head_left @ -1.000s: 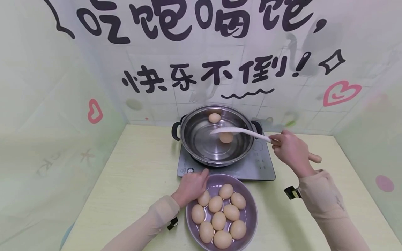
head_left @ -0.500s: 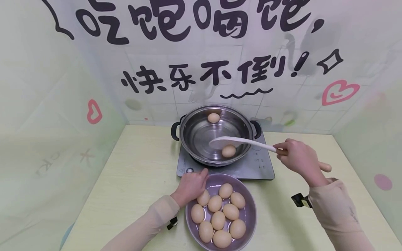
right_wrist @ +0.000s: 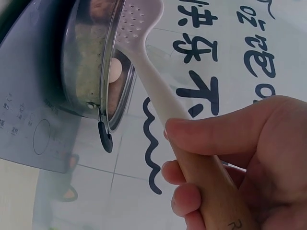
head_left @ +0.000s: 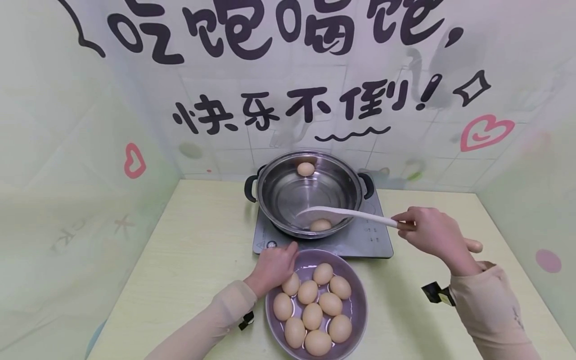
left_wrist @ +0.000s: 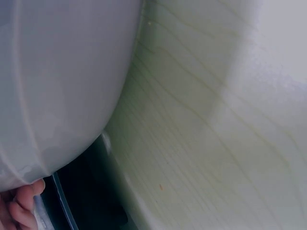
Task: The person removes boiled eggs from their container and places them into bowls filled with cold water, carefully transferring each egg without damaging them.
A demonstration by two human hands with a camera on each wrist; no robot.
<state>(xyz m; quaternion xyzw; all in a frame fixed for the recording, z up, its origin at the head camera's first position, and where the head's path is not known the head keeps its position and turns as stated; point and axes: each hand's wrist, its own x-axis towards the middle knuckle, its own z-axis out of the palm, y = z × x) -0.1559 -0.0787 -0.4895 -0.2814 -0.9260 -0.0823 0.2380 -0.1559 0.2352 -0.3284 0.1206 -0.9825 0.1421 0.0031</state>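
Observation:
My right hand (head_left: 431, 235) grips the wooden handle of a white slotted spoon (head_left: 324, 213). In the right wrist view the thumb and fingers close round that handle, and the spoon's perforated head (right_wrist: 136, 21) appears beside the pot rim. The head hangs over the near side of a steel pot (head_left: 288, 195), partly covering an egg (head_left: 321, 226). Whether it touches that egg I cannot tell. Another egg (head_left: 306, 169) lies by the far wall. My left hand (head_left: 272, 268) holds the upper-left rim of a purple bowl (head_left: 363, 310) with several eggs; fingertips (left_wrist: 26, 196) show at the bowl's edge.
The pot stands on a grey induction cooker (head_left: 360, 245), its black side handles (head_left: 250, 188) jutting out. Below the cooker's front edge sits the bowl on a pale wooden table (head_left: 189, 240). A printed sheet with writing (head_left: 252, 107) covers the walls behind and beside.
The right hand has moved right and toward me with the slotted spoon. Its head now hangs nearer the pot's front wall. The nearer egg has shifted to the front too. The left hand stays put.

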